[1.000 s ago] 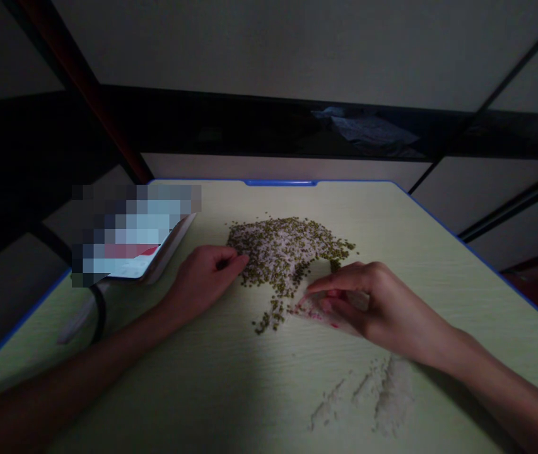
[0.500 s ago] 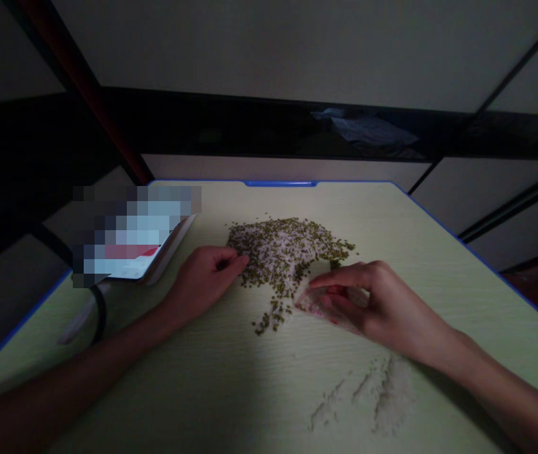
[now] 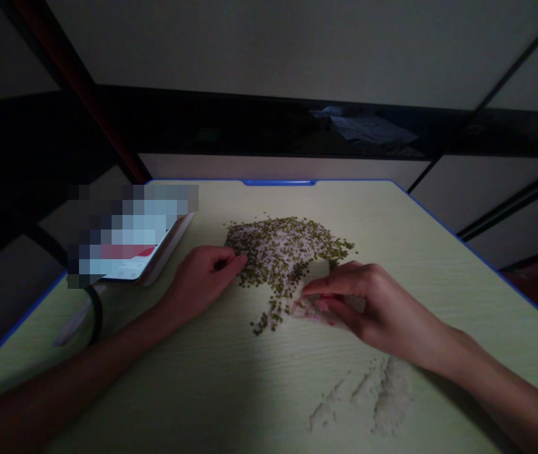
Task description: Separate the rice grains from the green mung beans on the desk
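Note:
A pile of small green beans mixed with white grains (image 3: 278, 243) lies on the pale wood-grain table, with a thin tail of beans trailing toward me. My left hand (image 3: 205, 274) rests at the pile's left edge, fingers curled in and thumb pressed against them; anything inside is hidden. Over to the right, my right hand (image 3: 358, 299) grips a small see-through plastic bag (image 3: 313, 312) with pink-red marks. Part of the bag is covered by the fingers, and it lies low beside the bean tail. Nearer me, streaks of whitish grains (image 3: 391, 394) are spread on the tabletop.
A tablet-like device with a lit, blurred-out screen (image 3: 129, 255) leans at the table's left, a dark cable (image 3: 97, 315) beside it. The table has a blue edge (image 3: 278, 183). Behind stand pale cabinet panels with a dark gap holding a crumpled cloth or bag (image 3: 368, 129).
My right hand has shifted slightly left and its finger and thumb have drawn closer together on the bag. My left hand stays at the pile's edge.

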`<state>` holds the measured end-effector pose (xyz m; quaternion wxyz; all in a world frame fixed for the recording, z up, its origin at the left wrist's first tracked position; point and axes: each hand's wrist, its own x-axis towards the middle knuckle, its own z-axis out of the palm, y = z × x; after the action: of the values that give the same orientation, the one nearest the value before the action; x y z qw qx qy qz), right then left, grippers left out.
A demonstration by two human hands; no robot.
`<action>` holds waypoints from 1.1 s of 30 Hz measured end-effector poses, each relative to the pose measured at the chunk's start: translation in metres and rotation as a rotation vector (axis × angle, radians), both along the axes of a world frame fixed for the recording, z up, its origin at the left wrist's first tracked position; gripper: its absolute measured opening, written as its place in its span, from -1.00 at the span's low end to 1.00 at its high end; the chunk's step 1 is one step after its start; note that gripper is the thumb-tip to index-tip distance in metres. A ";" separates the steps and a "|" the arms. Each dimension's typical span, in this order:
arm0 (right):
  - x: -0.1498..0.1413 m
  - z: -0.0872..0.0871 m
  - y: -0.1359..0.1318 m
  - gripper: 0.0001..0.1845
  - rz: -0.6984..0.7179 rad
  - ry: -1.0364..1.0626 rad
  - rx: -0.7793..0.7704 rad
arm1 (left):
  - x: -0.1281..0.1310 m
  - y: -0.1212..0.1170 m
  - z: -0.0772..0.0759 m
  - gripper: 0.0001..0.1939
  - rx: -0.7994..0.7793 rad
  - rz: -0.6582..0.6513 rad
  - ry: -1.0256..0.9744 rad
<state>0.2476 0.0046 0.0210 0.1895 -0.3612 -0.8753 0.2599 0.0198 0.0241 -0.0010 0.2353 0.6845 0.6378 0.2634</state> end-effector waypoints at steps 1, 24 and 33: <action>0.000 0.000 0.000 -0.73 0.011 -0.004 0.005 | 0.000 0.000 0.000 -0.63 0.000 0.000 0.002; -0.004 -0.006 -0.001 -0.74 -0.065 0.009 0.046 | -0.001 0.001 -0.001 -0.63 -0.008 0.000 0.018; -0.006 -0.010 -0.001 -0.69 -0.131 0.040 0.007 | -0.001 0.001 -0.002 -0.63 -0.018 0.005 0.008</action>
<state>0.2417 0.0040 0.0112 0.2250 -0.4115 -0.8468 0.2510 0.0187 0.0251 -0.0030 0.2382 0.6816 0.6430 0.2555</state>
